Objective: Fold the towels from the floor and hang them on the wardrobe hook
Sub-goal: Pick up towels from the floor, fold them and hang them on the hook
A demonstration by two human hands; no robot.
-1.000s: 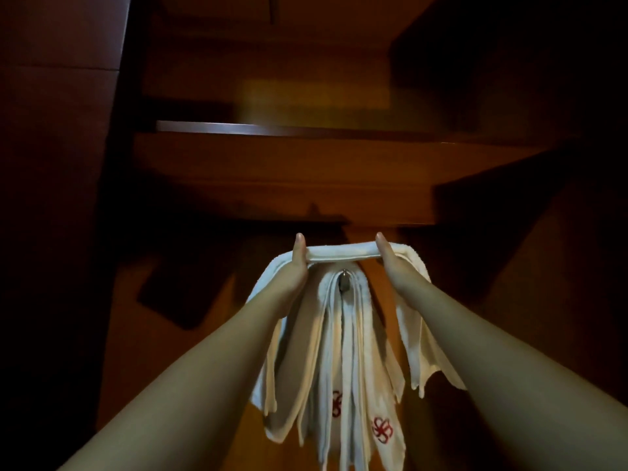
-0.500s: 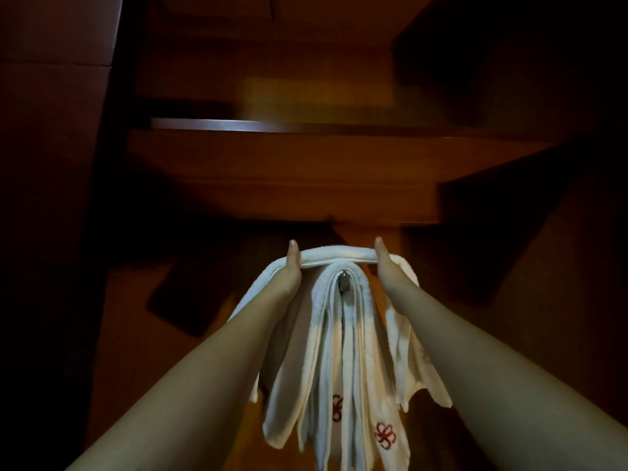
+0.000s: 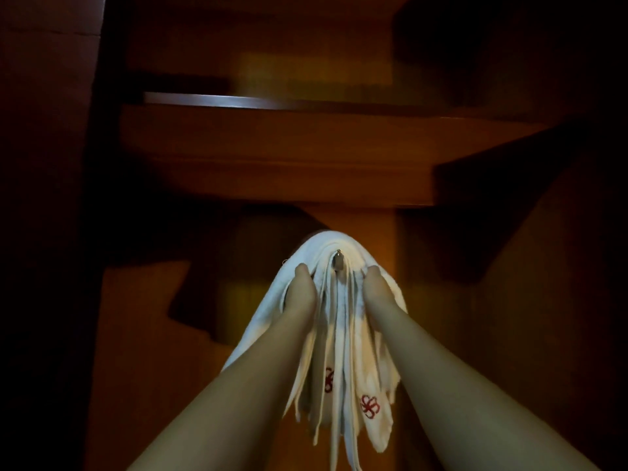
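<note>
Several white folded towels (image 3: 343, 334) with red flower emblems hang from a small metal hook (image 3: 338, 258) on the wardrobe's back panel. An outer white towel (image 3: 328, 241) is draped over the top of the hook and down both sides. My left hand (image 3: 300, 287) grips its left side just below the hook. My right hand (image 3: 377, 288) grips its right side at the same height. The fingers of both hands are hidden in the cloth.
A wooden wardrobe shelf (image 3: 272, 151) runs across above the hook, with a dark upper compartment over it. The wardrobe's dark left wall (image 3: 44, 232) and a shadowed right side (image 3: 543, 266) close in the space.
The outer towel, held stretched flat above the hook before, has come down over it. Both hands have slid down its sides.
</note>
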